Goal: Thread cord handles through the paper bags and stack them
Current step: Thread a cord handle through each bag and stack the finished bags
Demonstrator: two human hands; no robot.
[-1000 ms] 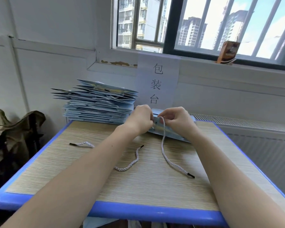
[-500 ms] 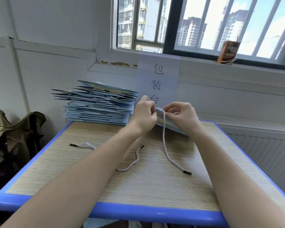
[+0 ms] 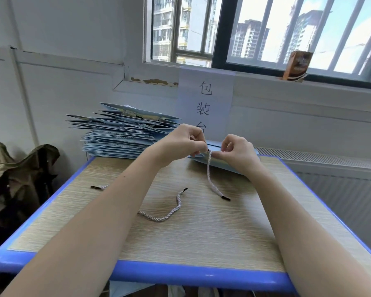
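White twisted cord (image 3: 211, 174) with a black tip hangs between our hands: left hand (image 3: 181, 144) and right hand (image 3: 237, 152) both pinch its upper end at the edge of a flat light-blue paper bag (image 3: 221, 162) lying under our right hand on the wood-grain, blue-rimmed surface (image 3: 201, 232). Left of our left hand rises the stack of light-blue corded bags (image 3: 120, 133); nearer us lies a loose white cord (image 3: 165, 207).

White wall (image 3: 62, 35), barred window (image 3: 266, 31) – daylight, towers outside; radiator (image 3: 330, 168) right, blue-edged wood-grain table (image 3: 201, 273).
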